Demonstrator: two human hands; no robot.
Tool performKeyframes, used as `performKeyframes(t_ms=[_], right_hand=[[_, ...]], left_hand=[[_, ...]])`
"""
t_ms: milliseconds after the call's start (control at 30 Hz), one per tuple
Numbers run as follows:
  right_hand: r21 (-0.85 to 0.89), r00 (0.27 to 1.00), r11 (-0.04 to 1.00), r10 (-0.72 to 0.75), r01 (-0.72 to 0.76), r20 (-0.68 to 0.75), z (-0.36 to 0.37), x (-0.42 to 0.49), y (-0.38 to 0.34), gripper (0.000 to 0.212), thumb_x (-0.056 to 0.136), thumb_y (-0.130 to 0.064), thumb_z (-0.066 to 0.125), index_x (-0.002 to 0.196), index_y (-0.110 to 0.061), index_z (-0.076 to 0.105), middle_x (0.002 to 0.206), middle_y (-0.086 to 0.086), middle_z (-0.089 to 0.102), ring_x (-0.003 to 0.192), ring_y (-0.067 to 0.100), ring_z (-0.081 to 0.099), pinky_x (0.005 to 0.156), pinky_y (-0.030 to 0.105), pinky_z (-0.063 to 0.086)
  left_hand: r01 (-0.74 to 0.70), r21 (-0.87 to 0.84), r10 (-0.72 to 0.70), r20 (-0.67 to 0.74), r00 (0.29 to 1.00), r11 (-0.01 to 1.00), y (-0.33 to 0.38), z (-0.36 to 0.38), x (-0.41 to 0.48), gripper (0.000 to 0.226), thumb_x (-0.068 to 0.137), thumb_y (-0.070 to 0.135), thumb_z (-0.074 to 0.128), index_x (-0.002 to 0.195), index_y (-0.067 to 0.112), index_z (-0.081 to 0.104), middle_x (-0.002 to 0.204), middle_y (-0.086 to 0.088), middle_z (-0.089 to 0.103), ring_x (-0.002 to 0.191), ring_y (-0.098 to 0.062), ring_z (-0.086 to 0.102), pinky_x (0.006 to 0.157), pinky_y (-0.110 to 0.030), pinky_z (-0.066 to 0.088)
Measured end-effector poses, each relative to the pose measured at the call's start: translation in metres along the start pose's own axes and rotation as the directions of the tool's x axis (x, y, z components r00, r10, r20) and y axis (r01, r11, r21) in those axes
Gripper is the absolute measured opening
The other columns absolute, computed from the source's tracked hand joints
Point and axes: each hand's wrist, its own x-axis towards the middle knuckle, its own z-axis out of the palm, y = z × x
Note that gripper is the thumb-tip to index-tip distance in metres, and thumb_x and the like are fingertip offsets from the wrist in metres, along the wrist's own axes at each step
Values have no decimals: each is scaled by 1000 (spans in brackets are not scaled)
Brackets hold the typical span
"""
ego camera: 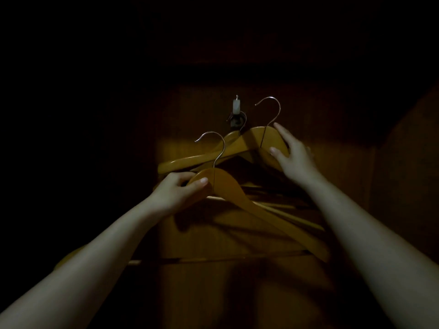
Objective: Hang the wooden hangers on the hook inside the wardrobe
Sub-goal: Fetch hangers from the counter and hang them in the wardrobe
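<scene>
A: Starting from the left, where do things stand?

B: The left hand [175, 193] has its fingers curled round the crown of the near hanger [237, 198]. Its wire loop is free, below and left of the wall hook [236, 115]. One hung hanger [228, 137] seems to be on the hook already.

A: And on the right?

B: The right hand [294, 157] grips the far hanger [256, 138], thumb in front, with its loop just right of the hook. I'd seat that one first: lift it, slide it left and drop the loop over, then bring the near one up, keeping the wires from tangling
</scene>
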Motion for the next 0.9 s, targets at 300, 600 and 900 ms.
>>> performKeyframes(t_ms=[300, 600, 900], right_hand=[[-20, 995, 999, 46, -44, 90, 32, 61, 6, 57, 93, -20, 51, 143, -35, 28, 149, 1, 37, 140, 29, 27, 114, 51, 14], [-30, 988, 999, 35, -31, 151, 66, 66, 9, 46, 92, -27, 52, 137, -23, 40, 123, 9, 46, 118, 27, 46, 104, 49, 38], [-147, 991, 987, 76, -60, 109, 73, 56, 19, 53, 93, -37, 47, 142, -35, 26, 136, 5, 38, 123, 28, 43, 100, 48, 42]], left_hand=[[4, -30, -3, 38, 999, 1000, -10, -6, 41, 42, 72, 54, 58, 89, 18, 71, 83, -2, 74, 76, -12, 69, 64, -18, 52], [-36, 4, 35, 54, 998, 999, -21, -14, 53, 66, 47, 83, 59, 84, 29, 72, 88, 3, 73, 81, -14, 70, 65, -20, 50], [-25, -22, 25, 28, 999, 999, -20, -12, 42, 40, 75, 59, 57, 88, 23, 72, 88, -1, 72, 82, -14, 69, 67, -20, 52]])
